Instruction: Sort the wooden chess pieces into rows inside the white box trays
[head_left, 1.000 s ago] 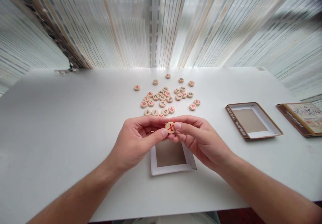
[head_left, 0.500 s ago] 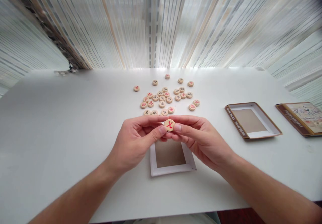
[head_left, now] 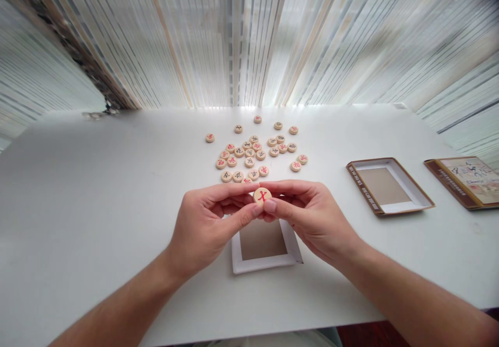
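Observation:
Between the fingertips of both hands is a round wooden Chinese chess piece [head_left: 262,196] with a red character, its face tilted toward me. My left hand [head_left: 218,217] pinches it from the left, thumb low and index finger along the top. From the right, my right hand [head_left: 302,212] grips the same piece in a mirrored way. Below the hands lies a shallow white-edged box tray [head_left: 263,264], its far part hidden by them. Just beyond my fingers, several loose chess pieces [head_left: 249,162] with red or black characters are scattered on the white table.
On the right stands an open shallow brown-and-white box part [head_left: 390,186]. Farther right lies a printed box lid [head_left: 463,183]. The white table [head_left: 97,222] reaches back to striped curtains [head_left: 249,40]. A small metallic object [head_left: 101,113] sits at the far left edge.
Both hands still hold the same chess piece, with the thumbs shifted slightly lower on it. The view has moved a little, and another red piece now shows just above the fingers.

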Demonstrator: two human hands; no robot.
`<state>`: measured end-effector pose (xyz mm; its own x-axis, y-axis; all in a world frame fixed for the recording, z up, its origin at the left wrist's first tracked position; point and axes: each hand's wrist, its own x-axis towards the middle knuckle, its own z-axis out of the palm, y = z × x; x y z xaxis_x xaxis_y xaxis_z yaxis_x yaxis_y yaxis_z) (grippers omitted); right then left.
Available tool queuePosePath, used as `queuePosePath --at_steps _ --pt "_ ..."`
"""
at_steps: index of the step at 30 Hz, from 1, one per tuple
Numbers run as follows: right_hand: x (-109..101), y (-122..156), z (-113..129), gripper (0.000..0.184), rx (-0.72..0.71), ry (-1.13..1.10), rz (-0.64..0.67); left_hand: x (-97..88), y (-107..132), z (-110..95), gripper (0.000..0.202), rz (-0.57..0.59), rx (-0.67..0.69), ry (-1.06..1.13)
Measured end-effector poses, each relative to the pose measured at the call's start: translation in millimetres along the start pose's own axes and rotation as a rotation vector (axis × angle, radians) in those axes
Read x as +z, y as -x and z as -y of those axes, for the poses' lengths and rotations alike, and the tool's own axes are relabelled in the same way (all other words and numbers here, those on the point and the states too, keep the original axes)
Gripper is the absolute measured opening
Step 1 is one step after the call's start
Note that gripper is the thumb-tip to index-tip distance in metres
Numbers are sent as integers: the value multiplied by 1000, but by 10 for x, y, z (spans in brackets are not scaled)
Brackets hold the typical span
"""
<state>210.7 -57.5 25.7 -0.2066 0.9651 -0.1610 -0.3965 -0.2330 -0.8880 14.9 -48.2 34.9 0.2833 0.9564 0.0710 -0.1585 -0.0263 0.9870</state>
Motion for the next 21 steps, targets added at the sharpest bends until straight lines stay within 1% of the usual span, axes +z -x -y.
queuePosePath --at_steps 3,8,12,17,21 --pt "-11 0 -10 31 -21 16 20 6 10 -8 33 -9 32 -32" --pt "-7 -1 5 31 -34 30 39 24 11 -33 23 -34 86 -111" --pt "9 0 26 31 -27 54 35 13 12 -19 25 20 149 -171" --pt "22 10 41 32 -7 94 1 -12 12 22 33 80 283 -299" --pt "9 11 33 29 -20 89 22 -13 15 20 32 112 304 -365"
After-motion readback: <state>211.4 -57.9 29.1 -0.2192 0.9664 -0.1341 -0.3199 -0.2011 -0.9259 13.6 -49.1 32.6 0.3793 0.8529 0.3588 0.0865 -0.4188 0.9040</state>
